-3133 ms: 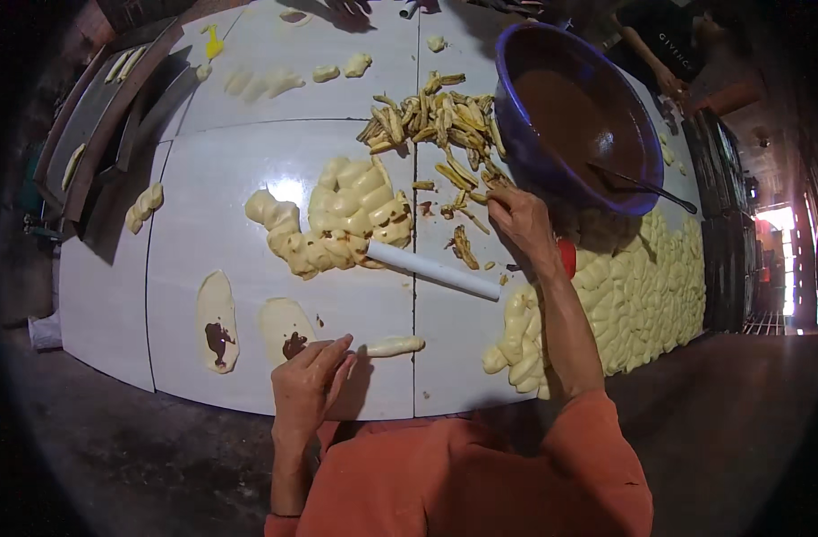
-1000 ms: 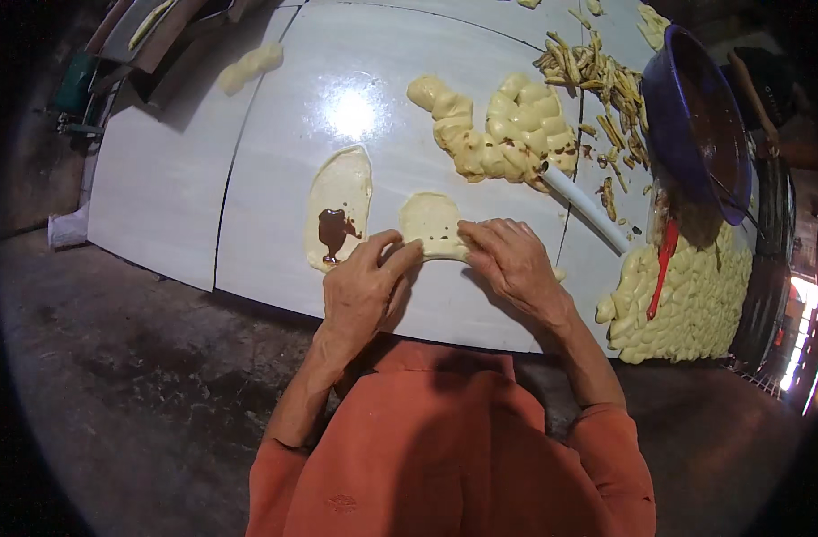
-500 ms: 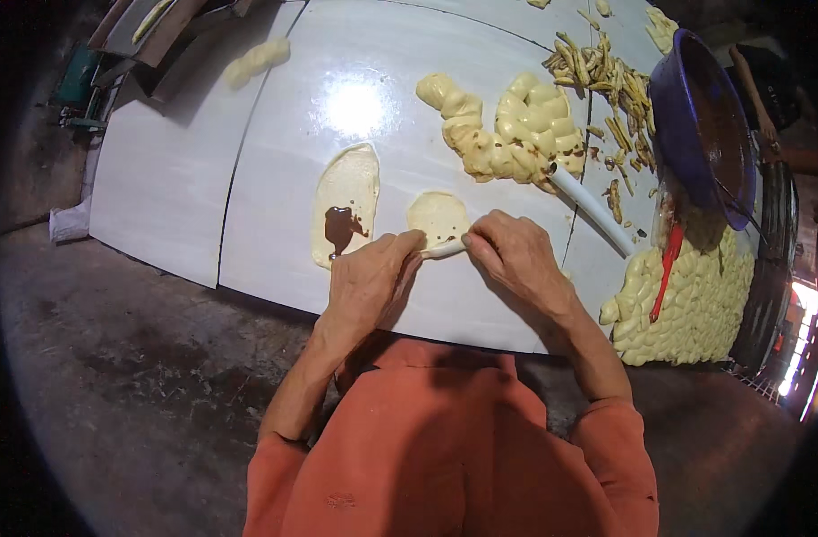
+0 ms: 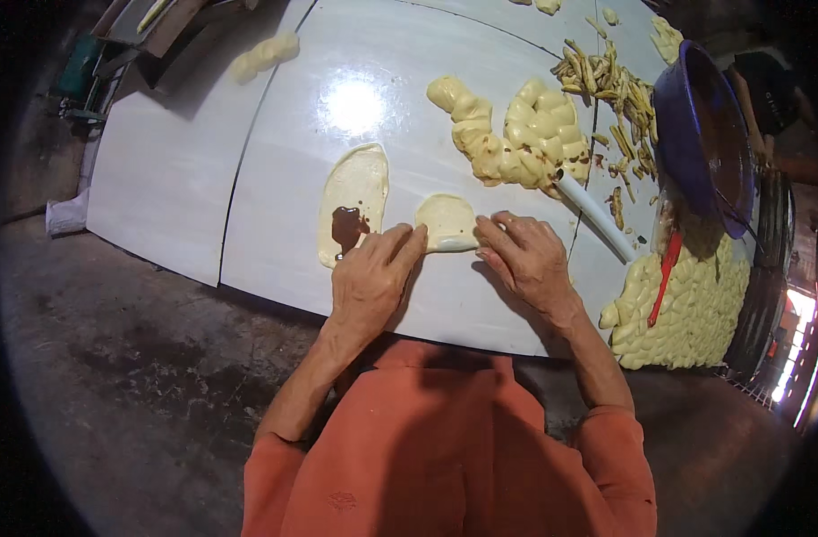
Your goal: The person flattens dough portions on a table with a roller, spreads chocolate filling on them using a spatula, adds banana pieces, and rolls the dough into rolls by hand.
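Note:
A small flat piece of pale dough (image 4: 447, 217) lies on the white table, its near edge folded into a short roll. At the left end of that roll is my left hand (image 4: 373, 273), its fingers stretched forward and the fingertips touching the dough. My right hand (image 4: 527, 264) rests at the other end with fingers spread apart, the tips against the dough. Left of these, a longer flattened dough oval (image 4: 360, 174) carries a pool of dark brown filling (image 4: 347, 229) and partly reaches behind my left hand.
Dough lumps (image 4: 539, 130) lie beyond my right hand beside a white tube (image 4: 597, 217). A purple basin (image 4: 695, 134) stands at far right. Near it are dough strips (image 4: 606, 80), a red-handled tool (image 4: 667, 277) and many dough pieces (image 4: 682, 322). Another dough roll (image 4: 264, 59) lies far left.
My fingers have loosened from a pinch on the roll's ends and now lie more spread against it. The dough's near edge is rolled slightly farther away from me.

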The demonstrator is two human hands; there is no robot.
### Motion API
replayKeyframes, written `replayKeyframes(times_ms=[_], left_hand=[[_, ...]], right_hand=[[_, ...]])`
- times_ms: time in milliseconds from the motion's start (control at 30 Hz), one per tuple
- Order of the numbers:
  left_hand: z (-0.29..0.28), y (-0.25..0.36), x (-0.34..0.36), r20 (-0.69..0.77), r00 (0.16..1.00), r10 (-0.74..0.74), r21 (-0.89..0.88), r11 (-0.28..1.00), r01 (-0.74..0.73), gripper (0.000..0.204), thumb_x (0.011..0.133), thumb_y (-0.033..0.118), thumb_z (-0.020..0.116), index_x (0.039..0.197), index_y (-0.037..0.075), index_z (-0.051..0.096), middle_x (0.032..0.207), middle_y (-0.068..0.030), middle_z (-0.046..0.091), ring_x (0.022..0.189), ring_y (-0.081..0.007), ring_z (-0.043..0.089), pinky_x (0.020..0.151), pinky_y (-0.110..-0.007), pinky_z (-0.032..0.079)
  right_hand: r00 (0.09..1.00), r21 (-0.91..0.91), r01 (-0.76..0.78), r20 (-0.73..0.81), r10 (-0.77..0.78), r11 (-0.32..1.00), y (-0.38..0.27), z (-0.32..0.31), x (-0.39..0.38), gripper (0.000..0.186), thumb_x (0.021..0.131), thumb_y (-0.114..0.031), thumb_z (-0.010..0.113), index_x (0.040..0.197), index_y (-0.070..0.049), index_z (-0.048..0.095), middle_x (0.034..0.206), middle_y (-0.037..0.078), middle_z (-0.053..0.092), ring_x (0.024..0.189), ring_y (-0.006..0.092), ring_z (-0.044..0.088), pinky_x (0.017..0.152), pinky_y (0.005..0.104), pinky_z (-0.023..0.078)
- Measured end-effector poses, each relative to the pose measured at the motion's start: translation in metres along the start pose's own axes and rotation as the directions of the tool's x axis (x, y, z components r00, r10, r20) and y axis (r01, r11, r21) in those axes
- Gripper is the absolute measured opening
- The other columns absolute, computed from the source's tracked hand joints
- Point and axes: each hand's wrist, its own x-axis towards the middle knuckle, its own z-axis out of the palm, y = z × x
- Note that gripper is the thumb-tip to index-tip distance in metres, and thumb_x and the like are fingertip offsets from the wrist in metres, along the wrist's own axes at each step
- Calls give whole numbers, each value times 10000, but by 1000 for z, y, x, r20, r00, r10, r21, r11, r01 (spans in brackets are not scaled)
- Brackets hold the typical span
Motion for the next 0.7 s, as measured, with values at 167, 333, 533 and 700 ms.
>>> replayKeyframes(times_ms=[167,333,533,700], left_hand=[[4,0,20,167,973,159,123,976,-181,664,968,449,640,1491,61,513,1502,-104,552,1379,-309,498,1150,-545,352],[6,-15,23,291,953,81,183,973,-139,831,942,638,566,1533,62,463,1590,-100,465,1523,-311,337,1225,-709,100],[11,-17,20,244,968,65,182,977,-111,787,941,550,628,1535,64,456,1598,-128,449,1532,-331,309,1211,-719,135],[3,-22,18,135,987,92,170,979,-115,613,926,468,688,1470,216,562,1482,-94,548,1454,-294,427,1206,-635,260]], right_hand=[[984,-34,147,105,-142,989,0,5,17,703,938,-531,634,1450,-57,542,1480,133,569,1367,302,506,1137,505,371],[973,-151,114,214,-80,982,18,5,15,811,945,-671,530,1486,-67,520,1569,107,501,1488,320,405,1245,590,205],[976,-119,168,158,-148,979,14,1,26,636,933,-504,656,1402,-79,587,1498,137,553,1413,316,478,1209,548,285],[997,-19,72,38,-71,997,10,-5,16,420,931,-303,714,1286,-90,642,1323,124,653,1255,284,602,1108,512,418]])
